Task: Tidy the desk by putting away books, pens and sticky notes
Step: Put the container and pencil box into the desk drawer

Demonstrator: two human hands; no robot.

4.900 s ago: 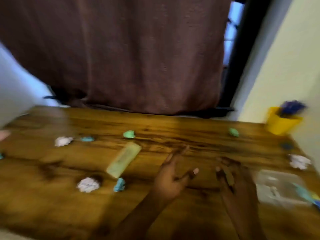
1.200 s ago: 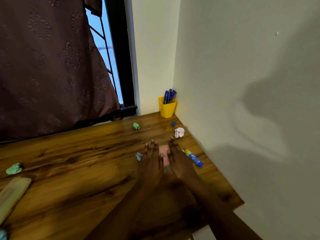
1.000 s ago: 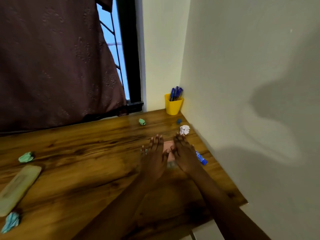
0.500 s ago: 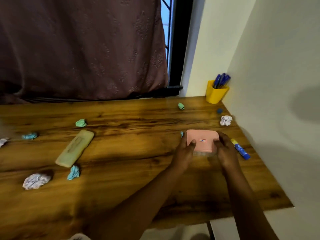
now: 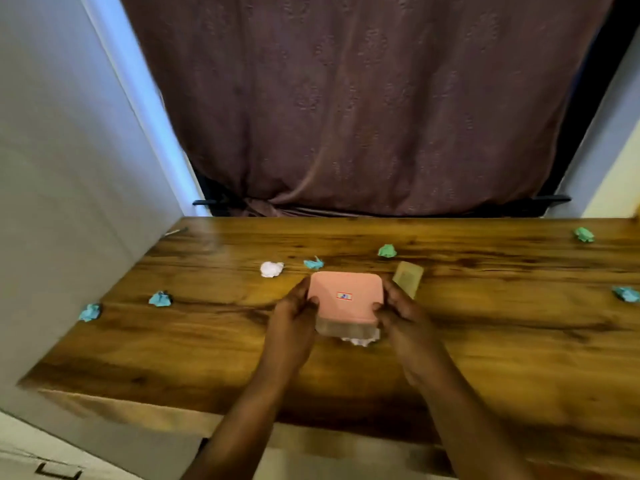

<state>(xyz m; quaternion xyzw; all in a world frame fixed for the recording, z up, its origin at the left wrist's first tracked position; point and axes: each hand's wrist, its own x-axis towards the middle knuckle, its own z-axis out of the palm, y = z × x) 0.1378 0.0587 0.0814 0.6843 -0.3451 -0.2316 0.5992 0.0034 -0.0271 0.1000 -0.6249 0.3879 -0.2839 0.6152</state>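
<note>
Pink-lidded container (image 5: 346, 296), square with rounded corners and a small red-framed label on the lid, held between both hands over the middle of the wooden desk (image 5: 485, 341). Left hand (image 5: 294, 317): fingers curled round the container's left edge, thumb on the lid. Right hand (image 5: 403, 317): fingers wrapped round the right edge in the same way. Both hands are thus clamped on the container, one at each side. The clear body shows below the lid on the side nearest the person; whether it rests on the desk or is lifted cannot be told.

White crumpled paper (image 5: 358, 341): at the container's near lower edge, between the two wrists; inside or beneath it cannot be told. Pale oblong case (image 5: 408, 276): just beyond the right hand's fingers, partly hidden by them.

Crumpled sticky notes on the desk:
- white ball (image 5: 272, 269), just beyond the left hand;
- teal ball (image 5: 314, 263), beyond the container's far left corner;
- green ball (image 5: 387, 251), beyond the right hand;
- two teal balls (image 5: 160, 298) and (image 5: 90, 312), well to the left of the left hand;
- green ball (image 5: 584, 234) and teal ball (image 5: 626, 294), well to the right of the right hand.

Brown curtain (image 5: 363, 105): hangs behind the desk's far edge.
</note>
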